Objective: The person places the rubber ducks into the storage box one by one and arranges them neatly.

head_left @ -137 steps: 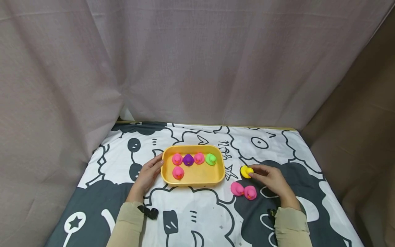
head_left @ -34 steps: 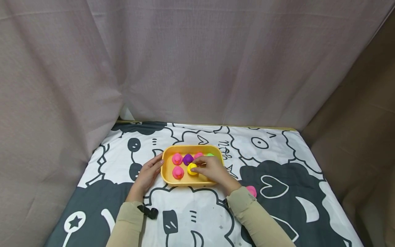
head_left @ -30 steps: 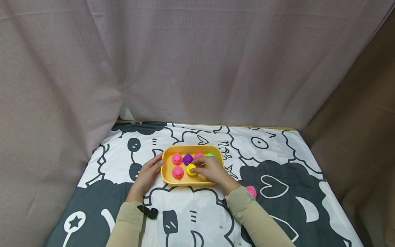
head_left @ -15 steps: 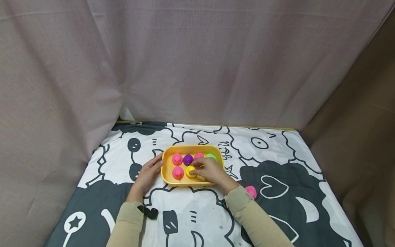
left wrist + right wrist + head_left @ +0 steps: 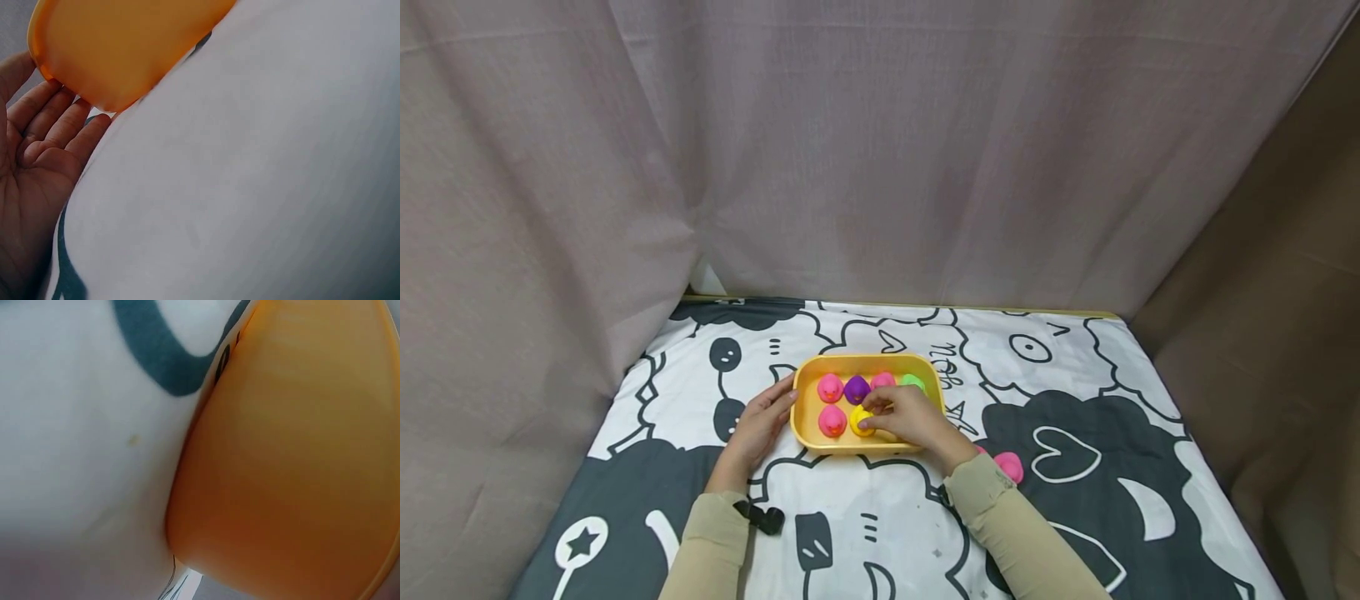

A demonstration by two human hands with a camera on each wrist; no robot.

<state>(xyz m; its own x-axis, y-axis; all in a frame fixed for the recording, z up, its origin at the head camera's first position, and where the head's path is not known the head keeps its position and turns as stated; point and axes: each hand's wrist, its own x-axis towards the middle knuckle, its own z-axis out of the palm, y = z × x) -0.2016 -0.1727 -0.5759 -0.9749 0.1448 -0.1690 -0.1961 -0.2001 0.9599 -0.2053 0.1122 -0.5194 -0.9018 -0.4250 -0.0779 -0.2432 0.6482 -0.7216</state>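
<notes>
My right hand (image 5: 907, 412) pinches the yellow duck (image 5: 857, 421) between thumb and fingers, low inside the tray (image 5: 857, 448), near its front edge and just right of the front pink duck (image 5: 832, 421). Whether the duck's base touches the tray floor I can't tell. My left hand (image 5: 763, 422) holds the tray's left edge, fingers loosely bent against the outer wall.

The duck looks like soft, hollow vinyl: light, I'd judge, with some give, hard to break, perhaps slightly slippery. Gripping the sides of its round body should be steadier than gripping the head. The tray seems thin, stiff and light enough to slide on the cloth (image 5: 850, 492), so its rim is worth holding.

Some four seconds ago I had the yellow duck beyond the tray's right edge; now it's inside. The tray and my left hand have barely moved. Off the front right corner, the loose pink duck (image 5: 1010, 467) lies about where it did, while its neighbour, another pink duck (image 5: 981, 450), is now mostly hidden by my right sleeve (image 5: 1022, 525).
</notes>
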